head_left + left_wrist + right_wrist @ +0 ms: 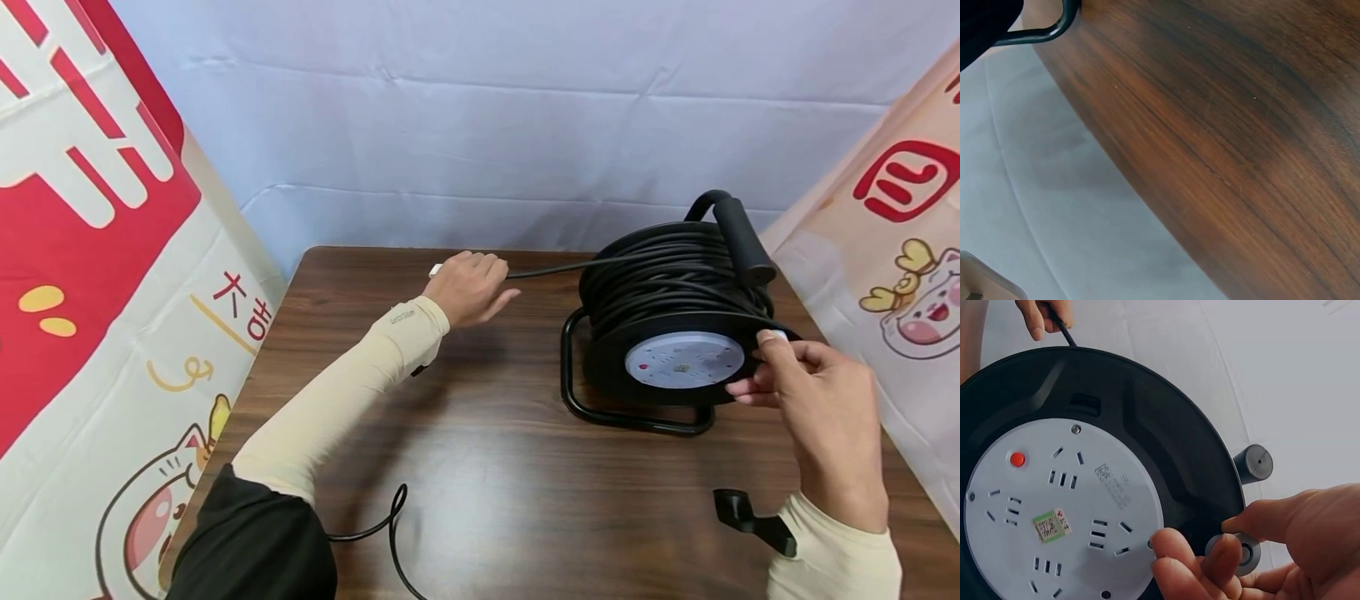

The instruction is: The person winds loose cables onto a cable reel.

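A black cable reel [675, 283] stands on its tubular metal frame at the right of the table. Its side carries a round pale socket panel [1054, 512] with several outlets and a red button. My right hand [825, 408] pinches a small grey crank knob [1249, 553] at the rim of the reel's disc, with thumb and fingers around it. To the left of the reel, my left hand [468, 287] grips the black cable [558, 269], which runs taut from the top of the wound coils. A small white piece [435, 270] shows beyond its knuckles; its kind is unclear.
A loose black cord [393, 521] lies looped near the table's front edge. The brown wooden table [495, 475] ends at a pale cloth backdrop [450, 125]. Printed cloths hang at left and right. The reel's carrying handle [742, 242] sticks up at its back right.
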A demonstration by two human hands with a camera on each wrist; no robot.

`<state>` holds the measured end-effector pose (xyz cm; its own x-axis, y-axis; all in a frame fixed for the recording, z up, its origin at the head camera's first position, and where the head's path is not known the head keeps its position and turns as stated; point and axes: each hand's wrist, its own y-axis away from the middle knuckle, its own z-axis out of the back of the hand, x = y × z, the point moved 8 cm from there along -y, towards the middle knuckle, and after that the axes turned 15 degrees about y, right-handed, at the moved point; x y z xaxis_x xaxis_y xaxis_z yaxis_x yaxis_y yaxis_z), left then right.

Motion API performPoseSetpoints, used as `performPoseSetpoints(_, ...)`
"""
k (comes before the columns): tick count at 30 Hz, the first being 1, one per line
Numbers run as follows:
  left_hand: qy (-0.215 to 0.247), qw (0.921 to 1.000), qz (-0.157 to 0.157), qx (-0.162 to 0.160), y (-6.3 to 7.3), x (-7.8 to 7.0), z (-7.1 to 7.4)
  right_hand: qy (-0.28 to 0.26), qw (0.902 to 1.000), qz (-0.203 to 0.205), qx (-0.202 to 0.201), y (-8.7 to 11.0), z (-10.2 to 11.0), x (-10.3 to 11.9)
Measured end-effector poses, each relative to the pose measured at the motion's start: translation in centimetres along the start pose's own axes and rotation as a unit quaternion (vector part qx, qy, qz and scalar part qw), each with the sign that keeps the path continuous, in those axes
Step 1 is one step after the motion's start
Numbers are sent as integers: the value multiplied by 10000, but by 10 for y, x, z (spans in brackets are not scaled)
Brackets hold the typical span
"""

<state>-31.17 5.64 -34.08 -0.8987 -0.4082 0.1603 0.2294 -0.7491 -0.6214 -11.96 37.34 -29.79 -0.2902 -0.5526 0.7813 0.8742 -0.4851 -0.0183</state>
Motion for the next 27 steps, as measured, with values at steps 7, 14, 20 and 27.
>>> performPoseSetpoints(7, 104, 9999, -26, -22, -9, -6, -4, -664, 9976, -211, -59, -2, 3, -10)
performPoseSetpoints(14, 185, 9998, -16, 23, -15, -14, -11, -903, 9955, -293, 43, -2, 5, -17)
performPoseSetpoints(20, 309, 9995, -23, -47, -21, -22, -14, -1128, 9928, -389, 63, -3, 5, -27)
performPoseSetpoints(27, 335, 9994, 9, -65, -27, -30, -20, -964, 9942, -470, 65, -5, 6, -36)
